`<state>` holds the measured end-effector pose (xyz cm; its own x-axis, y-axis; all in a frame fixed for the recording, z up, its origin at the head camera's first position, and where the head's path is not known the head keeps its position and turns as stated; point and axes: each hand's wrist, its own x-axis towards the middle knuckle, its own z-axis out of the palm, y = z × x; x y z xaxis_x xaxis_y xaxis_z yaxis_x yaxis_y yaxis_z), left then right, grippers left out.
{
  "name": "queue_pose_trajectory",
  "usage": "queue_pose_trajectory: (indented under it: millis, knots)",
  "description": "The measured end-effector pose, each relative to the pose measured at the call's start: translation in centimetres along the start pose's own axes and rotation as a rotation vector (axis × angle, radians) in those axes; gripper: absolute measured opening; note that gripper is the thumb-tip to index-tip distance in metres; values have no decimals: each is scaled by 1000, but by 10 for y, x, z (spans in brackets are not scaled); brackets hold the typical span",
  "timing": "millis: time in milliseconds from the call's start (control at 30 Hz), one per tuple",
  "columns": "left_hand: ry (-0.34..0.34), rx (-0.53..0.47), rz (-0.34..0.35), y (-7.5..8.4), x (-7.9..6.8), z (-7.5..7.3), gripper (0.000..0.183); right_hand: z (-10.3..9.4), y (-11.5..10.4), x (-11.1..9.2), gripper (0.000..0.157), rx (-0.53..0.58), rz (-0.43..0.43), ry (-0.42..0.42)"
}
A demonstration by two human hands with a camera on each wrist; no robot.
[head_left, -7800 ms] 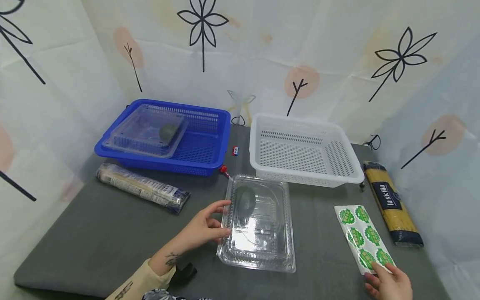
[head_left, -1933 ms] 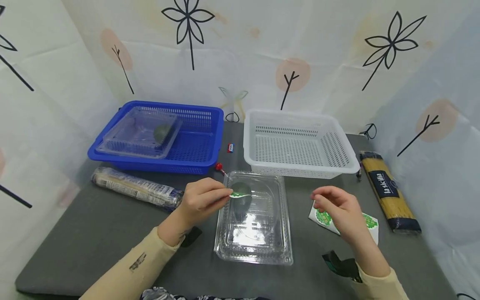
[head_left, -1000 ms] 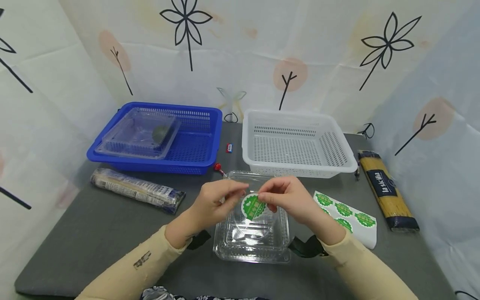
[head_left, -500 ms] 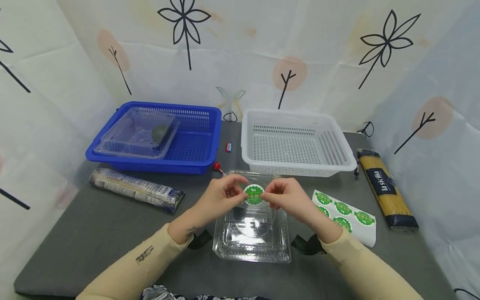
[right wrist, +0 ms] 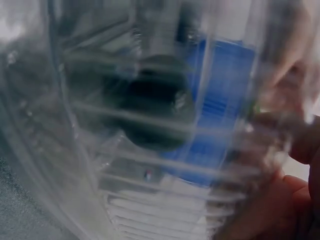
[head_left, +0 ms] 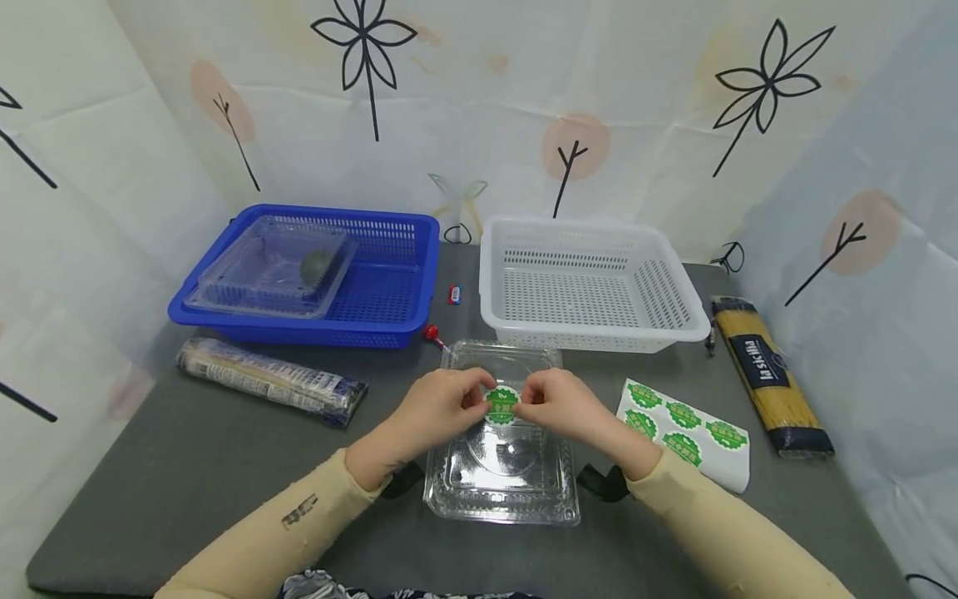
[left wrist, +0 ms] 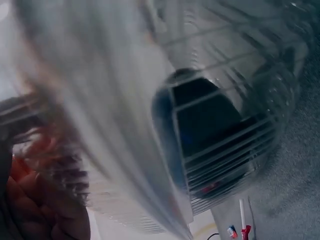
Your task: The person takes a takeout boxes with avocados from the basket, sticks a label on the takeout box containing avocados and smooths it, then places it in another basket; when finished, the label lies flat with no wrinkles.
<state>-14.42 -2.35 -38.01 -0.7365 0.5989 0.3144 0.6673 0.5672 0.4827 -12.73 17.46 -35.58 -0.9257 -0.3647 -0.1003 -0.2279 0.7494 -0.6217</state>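
Observation:
Both hands are over a clear plastic clamshell container [head_left: 501,499] on the grey table. My left hand [head_left: 441,406] pinches the left edge of a round green-and-white sticker [head_left: 502,405], and my right hand [head_left: 566,405] pinches its right edge. The sticker lies face up, close over the upper half of the lid. Through the container's wall in the left wrist view shows a dark oval thing [left wrist: 205,115] inside; the hands hide it in the head view. To the right lies a white sheet of stickers [head_left: 722,462], bearing several round green ones.
Behind stand a blue basket [head_left: 397,333], with another clear container [head_left: 254,270] in it, and a white basket [head_left: 584,339]. Wrapped packs lie left [head_left: 269,378] and right [head_left: 771,374]. A red lollipop [head_left: 431,332] and a small red-and-blue packet [head_left: 455,294] lie between.
The right hand has left the sheet, which now lies turned and further left. A sticker came into the left hand; the right hand then took its other edge. Both have lowered it towards the lid.

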Motion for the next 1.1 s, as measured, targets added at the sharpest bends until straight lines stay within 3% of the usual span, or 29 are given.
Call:
queue_pose_trajectory:
  millis: [133,300,367,433,500,633,700,900,1100]
  knots:
    - [1,105,51,1,0,1,15,4,-2,2,20,-104,-2,22]
    - [18,160,85,0,0,4,16,7,-4,2,20,-168,0,52]
    - [39,176,104,-1,-1,5,18,8,-4,2,18,-191,-37,82]
    - [60,198,136,-2,-2,5,20,9,-3,0,16,-236,-120,106]
    - [65,221,174,-3,-3,6,18,10,0,-2,21,-313,-254,123]
    - [32,273,234,-4,-5,4,9,12,8,-7,23,-488,-529,144]
    - [16,292,239,-4,-7,3,8,12,11,-9,22,-542,-597,155]
    - [8,285,233,-4,-10,-1,9,7,13,-16,22,-599,-609,142]
    - [-12,257,311,-10,-14,-4,7,5,23,-20,17,-576,-646,205]
